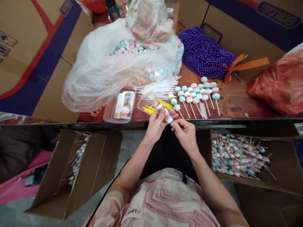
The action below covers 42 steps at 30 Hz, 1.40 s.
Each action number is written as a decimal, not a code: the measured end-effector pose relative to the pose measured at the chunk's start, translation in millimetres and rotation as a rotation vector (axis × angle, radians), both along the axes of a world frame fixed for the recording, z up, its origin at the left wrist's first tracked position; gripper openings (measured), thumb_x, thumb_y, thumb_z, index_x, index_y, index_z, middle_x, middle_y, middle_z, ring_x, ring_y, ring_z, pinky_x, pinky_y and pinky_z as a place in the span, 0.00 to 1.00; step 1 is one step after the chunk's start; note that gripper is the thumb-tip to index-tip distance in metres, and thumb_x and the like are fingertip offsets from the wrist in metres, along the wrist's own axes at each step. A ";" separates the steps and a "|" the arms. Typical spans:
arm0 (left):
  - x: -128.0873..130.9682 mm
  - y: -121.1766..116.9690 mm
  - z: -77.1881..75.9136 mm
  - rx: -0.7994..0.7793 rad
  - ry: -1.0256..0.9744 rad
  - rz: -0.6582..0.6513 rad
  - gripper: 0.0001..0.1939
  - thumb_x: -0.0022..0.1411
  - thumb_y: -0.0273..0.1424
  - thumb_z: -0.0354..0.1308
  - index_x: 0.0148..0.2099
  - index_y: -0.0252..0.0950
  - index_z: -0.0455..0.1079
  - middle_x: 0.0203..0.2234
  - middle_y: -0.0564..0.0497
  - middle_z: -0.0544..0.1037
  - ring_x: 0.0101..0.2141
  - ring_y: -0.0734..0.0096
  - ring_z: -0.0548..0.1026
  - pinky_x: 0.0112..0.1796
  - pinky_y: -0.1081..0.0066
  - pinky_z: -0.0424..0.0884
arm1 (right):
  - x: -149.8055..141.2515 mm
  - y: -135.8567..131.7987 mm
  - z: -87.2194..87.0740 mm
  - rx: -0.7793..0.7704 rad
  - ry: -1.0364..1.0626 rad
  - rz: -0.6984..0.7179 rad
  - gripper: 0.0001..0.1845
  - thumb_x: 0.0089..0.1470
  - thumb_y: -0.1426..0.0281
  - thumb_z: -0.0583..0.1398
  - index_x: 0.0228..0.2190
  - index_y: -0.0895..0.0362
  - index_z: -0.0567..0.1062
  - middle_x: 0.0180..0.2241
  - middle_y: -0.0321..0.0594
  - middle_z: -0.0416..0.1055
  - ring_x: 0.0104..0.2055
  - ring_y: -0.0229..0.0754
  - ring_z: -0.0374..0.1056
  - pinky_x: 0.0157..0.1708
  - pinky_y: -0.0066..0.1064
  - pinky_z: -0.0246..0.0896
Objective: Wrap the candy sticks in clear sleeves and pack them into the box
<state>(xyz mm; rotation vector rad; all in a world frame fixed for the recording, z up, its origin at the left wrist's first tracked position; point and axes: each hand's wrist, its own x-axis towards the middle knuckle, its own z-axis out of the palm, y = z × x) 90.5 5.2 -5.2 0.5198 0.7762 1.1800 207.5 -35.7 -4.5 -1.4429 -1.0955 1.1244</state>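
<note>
My left hand (155, 126) grips a marshmallow candy skewer (168, 117) in a clear printed wrapper, tilted over the table's front edge. At the skewer's lower end, my right hand (186, 134) is closed in a pinch; what lies between its fingertips is too small to make out. Just beyond my left hand, a shallow plastic tray holds yellow twist ties (148, 109). Loose white sticks (157, 88) lie behind it. Several unwrapped marshmallow skewers (195, 94) are lined up to the right. Left of my hands, a clear plastic container (111, 111) holds printed wrappers (124, 105).
A large clear bag of marshmallows (94, 69) fills the back left. Purple cord (201, 53) and a red bag (279, 82) lie to the right. Below the table, a left carton (94, 170) and a right carton (281, 164) hold wrapped skewers. Tall cardboard boxes (68, 47) flank the table.
</note>
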 end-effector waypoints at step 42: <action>-73.5 -40.5 5.0 0.105 -0.013 0.220 0.10 0.58 0.35 0.69 0.40 0.35 0.76 0.20 0.58 0.59 0.23 0.80 0.60 0.30 0.76 0.68 | -39.9 13.9 26.9 0.090 -0.896 0.339 0.16 0.63 0.69 0.52 0.29 0.57 0.76 0.32 0.44 0.74 0.35 0.43 0.66 0.36 0.34 0.53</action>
